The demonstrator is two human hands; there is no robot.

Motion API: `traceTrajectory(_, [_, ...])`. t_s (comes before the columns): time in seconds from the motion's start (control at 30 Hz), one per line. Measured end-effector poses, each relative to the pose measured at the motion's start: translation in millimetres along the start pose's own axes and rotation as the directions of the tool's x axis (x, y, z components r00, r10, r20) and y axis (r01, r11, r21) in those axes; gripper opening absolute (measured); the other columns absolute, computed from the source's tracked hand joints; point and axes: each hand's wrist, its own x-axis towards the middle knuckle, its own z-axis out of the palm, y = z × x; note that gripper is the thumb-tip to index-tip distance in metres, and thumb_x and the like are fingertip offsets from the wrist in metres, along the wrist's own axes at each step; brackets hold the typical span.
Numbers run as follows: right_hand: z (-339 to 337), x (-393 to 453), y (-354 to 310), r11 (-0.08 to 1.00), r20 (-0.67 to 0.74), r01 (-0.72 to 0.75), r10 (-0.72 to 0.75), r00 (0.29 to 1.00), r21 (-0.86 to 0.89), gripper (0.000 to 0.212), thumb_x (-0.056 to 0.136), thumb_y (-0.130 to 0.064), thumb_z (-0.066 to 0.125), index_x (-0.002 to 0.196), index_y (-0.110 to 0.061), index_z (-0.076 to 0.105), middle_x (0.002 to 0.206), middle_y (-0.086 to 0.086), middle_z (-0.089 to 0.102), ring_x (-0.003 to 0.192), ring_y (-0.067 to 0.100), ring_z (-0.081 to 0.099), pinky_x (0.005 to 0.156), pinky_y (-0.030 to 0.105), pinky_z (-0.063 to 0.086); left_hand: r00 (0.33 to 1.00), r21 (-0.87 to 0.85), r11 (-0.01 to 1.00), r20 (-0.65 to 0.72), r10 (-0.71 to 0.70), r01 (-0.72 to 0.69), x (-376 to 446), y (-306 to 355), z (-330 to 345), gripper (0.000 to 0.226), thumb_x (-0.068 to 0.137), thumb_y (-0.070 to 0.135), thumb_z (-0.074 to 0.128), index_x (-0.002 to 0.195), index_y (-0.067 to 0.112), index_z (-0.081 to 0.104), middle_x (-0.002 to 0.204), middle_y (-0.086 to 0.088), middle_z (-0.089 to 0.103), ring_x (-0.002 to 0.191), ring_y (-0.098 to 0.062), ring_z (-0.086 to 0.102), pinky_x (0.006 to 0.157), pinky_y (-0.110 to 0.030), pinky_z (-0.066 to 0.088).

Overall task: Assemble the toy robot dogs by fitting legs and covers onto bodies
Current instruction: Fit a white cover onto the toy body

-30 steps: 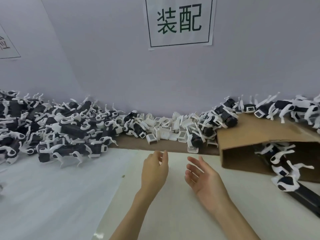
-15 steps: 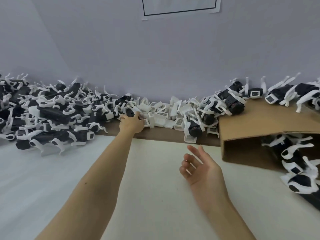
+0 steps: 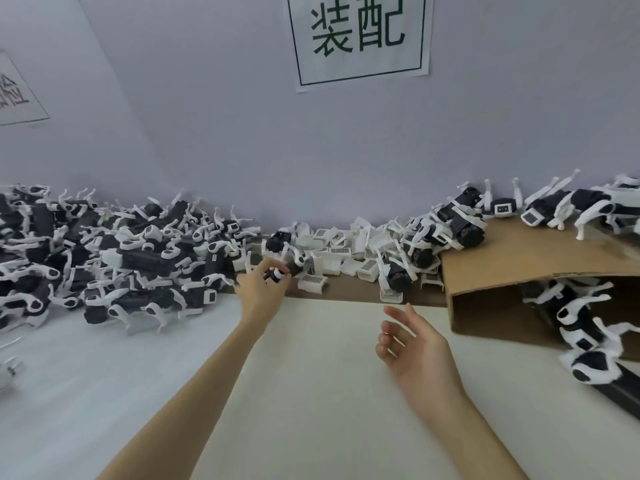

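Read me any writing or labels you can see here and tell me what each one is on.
"装配": large dark characters on the white paper sign on the wall.
Second paper sign on the left wall: cut off and skewed, unreadable.
Barcode stickers on the white covers by the wall: too small to read.

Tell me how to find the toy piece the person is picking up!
Find the big sign on the wall, then look straight down to the heap of white covers. At its left edge the left hand pinches a small black-and-white toy part. It is the only piece held in fingers.
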Motion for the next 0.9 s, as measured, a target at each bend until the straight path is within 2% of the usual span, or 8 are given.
traceTrajectory(0.1, [0,-5,-2,1.0,-0.017,0.006,-0.006,1.0,-0.003,0.035,0.096,-0.033,0.067,0.117,-0.006,0.071,0.08,0.008,0.068,0.066,0.018,0.063,0.059,0.027,0.058,0.998,-0.175,0.983,0.012,0.062,-0.059,-46,10,1,0.025,0.092,0.015,0.075,0.081,0.037,0.072,0.096,-0.002,0.072,0.11,-0.041,0.059,0.076,-0.038,0.047])
traceTrajectory(0.27, [-3,-11,-12,0.994,-0.055,0.085,-0.089,0.995,-0.064,0.03,0.101,-0.025,0.063,0.124,-0.006,0.065,0.104,0.019,0.076,0.087,0.027,0.076,0.07,0.031,0.062,0.985,-0.289,0.943,-0.016,0.171,-0.168,-105,23,17,0.021,0.091,0.013,0.078,0.087,0.034,0.076,0.095,0.014,0.071,0.111,-0.022,0.056,0.088,-0.039,0.05])
traceTrajectory(0.37, [-5,-15,-20,0.981,-0.082,0.137,-0.149,0.986,-0.134,0.027,0.103,-0.022,0.063,0.128,-0.014,0.06,0.123,0.025,0.07,0.11,0.035,0.073,0.081,0.037,0.058,0.981,-0.405,0.907,0.098,0.165,-0.112,-116,30,19,0.013,0.093,0.018,0.079,0.095,0.031,0.077,0.105,0.008,0.071,0.098,-0.017,0.06,0.082,-0.03,0.046])
traceTrajectory(0.43, [-7,-16,-23,0.978,-0.078,0.139,-0.152,0.985,-0.153,0.031,0.102,-0.024,0.064,0.131,-0.016,0.059,0.126,0.024,0.069,0.115,0.035,0.071,0.089,0.039,0.057,0.975,-0.475,0.876,0.144,0.167,-0.08,-119,33,14,0.009,0.094,0.021,0.079,0.099,0.028,0.075,0.106,0.005,0.073,0.086,-0.011,0.063,0.077,-0.023,0.046])
traceTrajectory(0.53, [-10,-18,-24,0.974,-0.058,0.135,-0.148,0.987,-0.18,0.032,0.101,-0.026,0.064,0.13,-0.013,0.059,0.122,0.023,0.072,0.114,0.033,0.072,0.093,0.043,0.058,0.979,-0.548,0.835,0.193,0.068,0.05,-119,34,10,0.008,0.096,0.024,0.079,0.101,0.026,0.073,0.101,0.006,0.075,0.081,-0.007,0.064,0.077,-0.028,0.045])
traceTrajectory(0.67, [-10,-15,-21,0.964,-0.049,0.155,-0.169,0.984,-0.215,0.027,0.103,-0.023,0.06,0.126,-0.009,0.062,0.118,0.024,0.073,0.113,0.035,0.071,0.086,0.039,0.06,0.968,-0.671,0.719,0.252,-0.009,0.182,-119,36,5,0.02,0.088,0.034,0.086,0.097,0.028,0.069,0.091,0.005,0.069,0.081,-0.01,0.06,0.074,-0.033,0.035])
traceTrajectory(0.8, [-11,-12,-16,0.942,-0.001,0.198,-0.206,0.979,-0.271,0.037,0.102,-0.032,0.057,0.127,-0.006,0.065,0.119,0.022,0.074,0.116,0.033,0.07,0.092,0.037,0.056,0.948,-0.686,0.724,0.272,0.168,0.068,-120,39,-1,0.026,0.085,0.036,0.086,0.096,0.023,0.066,0.096,0.004,0.067,0.088,-0.01,0.06,0.077,-0.029,0.039])
traceTrajectory(0.9, [-8,-12,-20,0.949,0.06,0.215,-0.207,0.977,-0.231,0.057,0.093,-0.048,0.062,0.132,-0.007,0.064,0.125,0.019,0.072,0.118,0.03,0.07,0.099,0.043,0.055,0.892,-0.604,0.796,0.341,0.298,-0.035,-126,38,3,0.015,0.085,0.025,0.085,0.091,0.021,0.072,0.104,0.003,0.071,0.091,-0.012,0.062,0.082,-0.018,0.045])
